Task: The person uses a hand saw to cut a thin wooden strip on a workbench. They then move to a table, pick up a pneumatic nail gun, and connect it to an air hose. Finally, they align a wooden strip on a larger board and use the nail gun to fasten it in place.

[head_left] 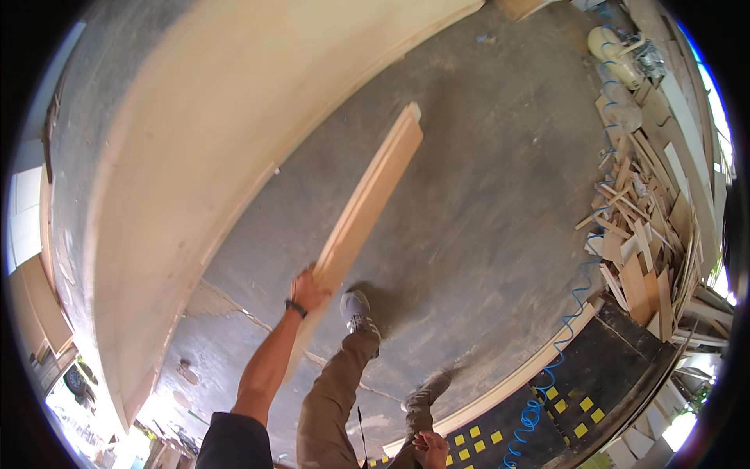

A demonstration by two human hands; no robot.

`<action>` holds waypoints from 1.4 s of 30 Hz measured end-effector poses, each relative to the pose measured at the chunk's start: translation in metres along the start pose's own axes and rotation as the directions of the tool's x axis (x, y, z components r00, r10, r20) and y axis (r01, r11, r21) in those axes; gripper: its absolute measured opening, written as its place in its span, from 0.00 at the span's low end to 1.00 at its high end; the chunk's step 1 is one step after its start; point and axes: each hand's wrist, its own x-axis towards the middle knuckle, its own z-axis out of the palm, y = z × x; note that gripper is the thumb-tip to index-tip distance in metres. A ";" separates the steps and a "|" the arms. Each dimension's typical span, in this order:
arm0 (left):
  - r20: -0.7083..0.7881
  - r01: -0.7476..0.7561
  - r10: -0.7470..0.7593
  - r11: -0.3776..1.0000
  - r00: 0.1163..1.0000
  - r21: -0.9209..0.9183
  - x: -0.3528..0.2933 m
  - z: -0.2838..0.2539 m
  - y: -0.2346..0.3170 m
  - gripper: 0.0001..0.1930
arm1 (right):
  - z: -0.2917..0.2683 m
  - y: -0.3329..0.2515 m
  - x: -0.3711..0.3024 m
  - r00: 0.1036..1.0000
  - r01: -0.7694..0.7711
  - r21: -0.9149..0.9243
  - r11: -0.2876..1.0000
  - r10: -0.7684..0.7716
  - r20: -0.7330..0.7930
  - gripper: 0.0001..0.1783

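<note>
My left hand, with a dark band at the wrist, is closed round the edge of a long, narrow wooden board. The board slants from beside my legs up and away to the right, and its far end hangs over the grey floor. A groove or seam runs along its length, so I cannot tell whether it is one piece or two together. Low in the view, my right hand hangs in front of my leg, fingers loosely bent and apart, holding nothing I can see.
A large pale panel curves along the left. Wood offcuts pile up at the right, near a cream tank. A coiled blue hose crosses a black surface with yellow squares. My feet stand on the concrete floor.
</note>
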 end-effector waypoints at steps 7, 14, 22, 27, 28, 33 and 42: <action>-0.096 -0.200 0.206 0.977 0.974 0.068 -0.223 -0.114 0.103 0.48 | -0.045 -0.009 -0.062 0.978 0.200 0.180 0.963 -0.207 0.023 0.13; -0.197 -0.498 0.549 0.829 0.812 0.254 -0.372 -0.160 0.243 0.51 | -0.176 0.051 -0.074 0.904 0.414 0.129 0.901 -0.390 -0.178 0.15; -0.212 -0.801 0.864 0.503 0.456 0.326 -0.517 -0.106 0.516 0.47 | -0.332 0.175 -0.068 0.760 0.548 0.293 0.784 -0.319 -0.567 0.13; -0.095 -0.909 0.977 0.211 0.189 0.360 -0.622 0.011 0.650 0.43 | -0.410 0.264 -0.063 0.650 0.605 0.513 0.610 -0.005 -0.760 0.13; -0.048 -0.924 0.986 0.169 0.162 0.342 -0.640 0.040 0.675 0.42 | -0.423 0.279 -0.064 0.601 0.600 0.479 0.640 0.035 -0.799 0.13; 0.233 -0.962 0.967 -0.154 -0.100 0.225 -0.701 0.178 0.774 0.45 | -0.476 0.310 -0.074 0.496 0.636 0.492 0.594 0.173 -0.851 0.13; 0.423 -0.919 0.876 -0.340 -0.233 0.200 -0.766 0.391 0.940 0.45 | -0.528 0.279 -0.067 0.500 0.713 0.613 0.341 0.365 -0.785 0.15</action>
